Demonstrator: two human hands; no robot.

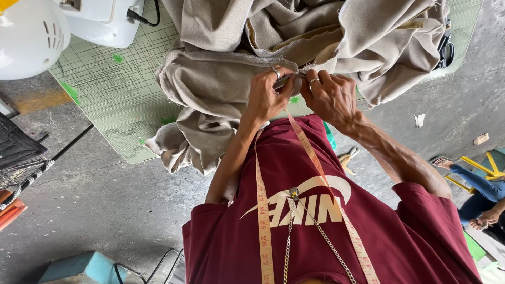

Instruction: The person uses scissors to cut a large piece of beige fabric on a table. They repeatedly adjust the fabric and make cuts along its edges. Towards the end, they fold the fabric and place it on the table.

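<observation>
My left hand (264, 97) and my right hand (331, 94) meet at a folded edge of a large beige fabric (221, 89). Both pinch it between thumb and fingers, fingertips almost touching. Each hand wears a ring. Whether a small tool sits between the fingers, I cannot tell. The fabric is heaped on a green cross-hatched table (115, 89) and hangs over its near edge. An orange tape measure (263, 210) and a metal chain (315, 231) hang over my maroon shirt (400, 242).
A white sewing machine (105, 21) and a white rounded object (26, 37) stand at the table's far left. Black scissors (446, 50) lie beside the fabric on the right. Another person's sleeve and hand (484, 194) show at right near a yellow frame (486, 165). A blue box (79, 265) sits on the concrete floor.
</observation>
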